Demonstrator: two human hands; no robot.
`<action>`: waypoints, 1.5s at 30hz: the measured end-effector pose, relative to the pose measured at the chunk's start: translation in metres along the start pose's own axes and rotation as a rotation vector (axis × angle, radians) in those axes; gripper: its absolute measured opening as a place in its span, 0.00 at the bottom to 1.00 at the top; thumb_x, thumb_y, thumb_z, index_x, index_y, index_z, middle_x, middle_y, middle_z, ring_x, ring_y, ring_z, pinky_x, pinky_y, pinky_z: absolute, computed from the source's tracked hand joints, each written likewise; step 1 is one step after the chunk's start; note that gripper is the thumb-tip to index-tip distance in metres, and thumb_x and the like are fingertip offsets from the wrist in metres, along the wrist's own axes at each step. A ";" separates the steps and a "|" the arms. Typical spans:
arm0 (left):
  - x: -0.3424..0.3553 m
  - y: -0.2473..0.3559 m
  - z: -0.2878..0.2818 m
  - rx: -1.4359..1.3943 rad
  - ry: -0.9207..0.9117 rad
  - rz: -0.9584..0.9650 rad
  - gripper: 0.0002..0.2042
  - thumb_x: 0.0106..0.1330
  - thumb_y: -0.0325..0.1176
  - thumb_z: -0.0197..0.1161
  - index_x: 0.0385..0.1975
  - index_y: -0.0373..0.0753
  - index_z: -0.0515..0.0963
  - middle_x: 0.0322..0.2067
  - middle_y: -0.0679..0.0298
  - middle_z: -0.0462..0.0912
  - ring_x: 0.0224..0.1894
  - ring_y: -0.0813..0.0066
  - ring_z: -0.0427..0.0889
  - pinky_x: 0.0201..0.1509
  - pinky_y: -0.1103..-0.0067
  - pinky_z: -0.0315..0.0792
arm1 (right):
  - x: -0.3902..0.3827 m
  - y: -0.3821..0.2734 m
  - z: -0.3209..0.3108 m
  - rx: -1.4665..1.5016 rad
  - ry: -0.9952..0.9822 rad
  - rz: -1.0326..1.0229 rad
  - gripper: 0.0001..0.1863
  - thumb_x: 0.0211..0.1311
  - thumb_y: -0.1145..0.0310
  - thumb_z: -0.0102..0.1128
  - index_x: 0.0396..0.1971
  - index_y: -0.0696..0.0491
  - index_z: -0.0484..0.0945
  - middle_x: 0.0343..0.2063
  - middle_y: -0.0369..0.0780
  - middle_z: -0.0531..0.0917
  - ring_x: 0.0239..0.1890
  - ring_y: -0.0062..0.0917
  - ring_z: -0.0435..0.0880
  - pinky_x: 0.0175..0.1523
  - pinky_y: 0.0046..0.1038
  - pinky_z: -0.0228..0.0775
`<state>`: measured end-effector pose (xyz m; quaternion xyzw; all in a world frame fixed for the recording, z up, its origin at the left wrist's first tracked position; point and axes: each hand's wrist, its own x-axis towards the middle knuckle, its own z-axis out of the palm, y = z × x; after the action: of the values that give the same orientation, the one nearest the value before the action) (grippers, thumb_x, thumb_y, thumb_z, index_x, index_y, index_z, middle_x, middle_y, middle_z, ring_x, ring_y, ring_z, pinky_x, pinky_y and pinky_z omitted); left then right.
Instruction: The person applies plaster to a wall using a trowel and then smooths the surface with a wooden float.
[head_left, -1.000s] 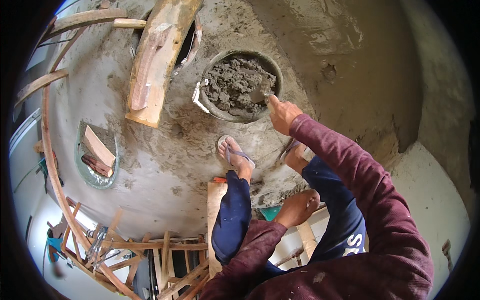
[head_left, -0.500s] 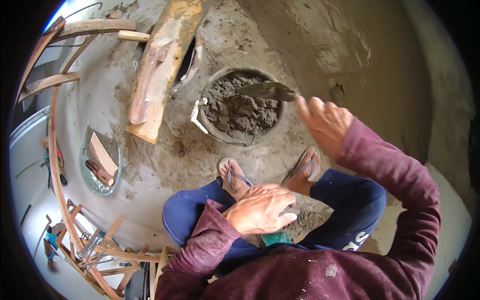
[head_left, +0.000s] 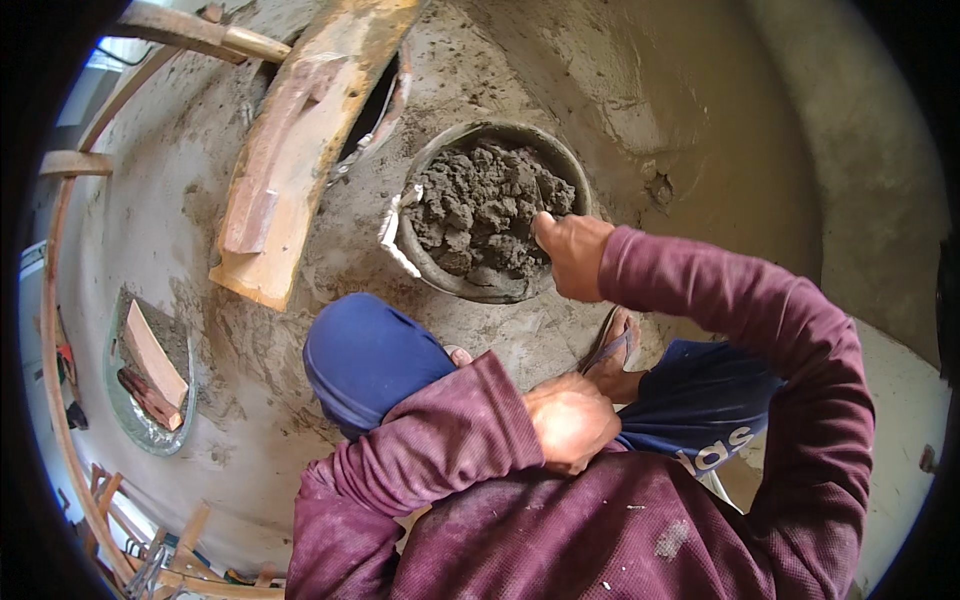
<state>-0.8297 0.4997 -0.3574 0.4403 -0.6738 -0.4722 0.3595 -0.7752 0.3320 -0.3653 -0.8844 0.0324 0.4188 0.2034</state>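
A round dark bucket (head_left: 425,262), full of lumpy grey mortar (head_left: 485,205), stands on the floor in front of me. My right hand (head_left: 577,255) is closed at the bucket's right rim, around the handle of a trowel. The trowel's handle is covered by my fist, and its blade is hardly visible against the mortar. Bent in close to my chest, above my lap, is my left hand (head_left: 575,422). Its fingers are turned under and blurred, so I cannot make out whether it holds anything.
Left of the bucket, a long mortar-stained board (head_left: 285,165) lies across a dark round container (head_left: 385,115). A shallow greenish tub (head_left: 148,440) holds wood pieces. Curved wooden framing (head_left: 60,300) runs along the left. White cloth-like material (head_left: 398,245) hangs on the bucket's rim.
My right hand has moved down and left, bringing the trowel from above the mortar into it. My left hand has drawn back toward my chest, and my left knee has risen.
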 end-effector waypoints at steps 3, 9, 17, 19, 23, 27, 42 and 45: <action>-0.006 -0.013 -0.010 -0.108 -0.128 0.088 0.13 0.38 0.39 0.61 0.16 0.34 0.73 0.20 0.53 0.76 0.26 0.53 0.77 0.28 0.66 0.72 | -0.020 -0.019 0.021 -0.535 0.179 -0.053 0.29 0.43 0.77 0.51 0.50 0.70 0.61 0.25 0.52 0.75 0.23 0.37 0.81 0.22 0.34 0.73; -0.016 -0.040 -0.016 0.097 -0.178 0.014 0.12 0.39 0.39 0.60 0.16 0.36 0.73 0.19 0.53 0.75 0.25 0.51 0.76 0.28 0.65 0.70 | -0.081 -0.049 0.004 -0.849 0.271 -0.013 0.26 0.50 0.73 0.48 0.52 0.63 0.64 0.29 0.44 0.76 0.22 0.30 0.80 0.23 0.29 0.73; -0.067 -0.020 -0.102 0.149 0.321 0.022 0.09 0.53 0.37 0.57 0.29 0.38 0.76 0.28 0.55 0.78 0.34 0.58 0.78 0.37 0.69 0.72 | -0.107 -0.055 -0.009 -0.802 0.264 0.113 0.26 0.49 0.71 0.50 0.52 0.60 0.64 0.31 0.43 0.73 0.25 0.28 0.79 0.27 0.29 0.73; -0.101 -0.009 -0.142 0.169 0.810 0.012 0.08 0.55 0.36 0.58 0.30 0.40 0.76 0.28 0.56 0.77 0.34 0.56 0.77 0.37 0.69 0.71 | -0.101 -0.040 0.015 -0.682 0.367 0.021 0.27 0.49 0.72 0.50 0.53 0.58 0.63 0.35 0.44 0.74 0.27 0.35 0.79 0.33 0.31 0.73; -0.168 -0.067 -0.184 0.872 1.546 -0.555 0.13 0.51 0.34 0.61 0.36 0.39 0.72 0.33 0.59 0.73 0.39 0.62 0.70 0.43 0.69 0.65 | -0.120 -0.044 0.009 -0.342 0.432 0.035 0.25 0.51 0.73 0.48 0.53 0.56 0.61 0.37 0.47 0.74 0.32 0.39 0.79 0.35 0.36 0.72; -0.218 -0.128 -0.167 0.997 1.475 -1.086 0.18 0.52 0.37 0.60 0.43 0.40 0.70 0.41 0.57 0.75 0.46 0.61 0.72 0.48 0.65 0.65 | -0.107 -0.046 0.013 -0.292 0.520 0.028 0.26 0.50 0.73 0.49 0.53 0.56 0.60 0.36 0.47 0.75 0.32 0.41 0.79 0.35 0.41 0.72; -0.337 -0.027 -0.047 0.344 1.964 -0.603 0.30 0.56 0.38 0.65 0.54 0.28 0.62 0.51 0.47 0.70 0.51 0.63 0.73 0.53 0.73 0.68 | -0.062 -0.004 0.007 -0.449 0.174 -0.120 0.24 0.47 0.67 0.52 0.47 0.54 0.63 0.31 0.47 0.78 0.32 0.43 0.79 0.38 0.42 0.71; -0.366 -0.038 -0.030 0.272 1.897 -0.787 0.29 0.56 0.38 0.64 0.53 0.27 0.62 0.46 0.54 0.71 0.48 0.71 0.70 0.53 0.76 0.63 | -0.079 0.030 0.000 -0.424 0.235 -0.160 0.23 0.48 0.67 0.51 0.46 0.55 0.63 0.30 0.48 0.79 0.31 0.43 0.80 0.35 0.40 0.72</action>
<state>-0.6635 0.8249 -0.4102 0.8572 0.0302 0.0648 0.5100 -0.8333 0.2959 -0.3152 -0.9497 -0.1030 0.2930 0.0408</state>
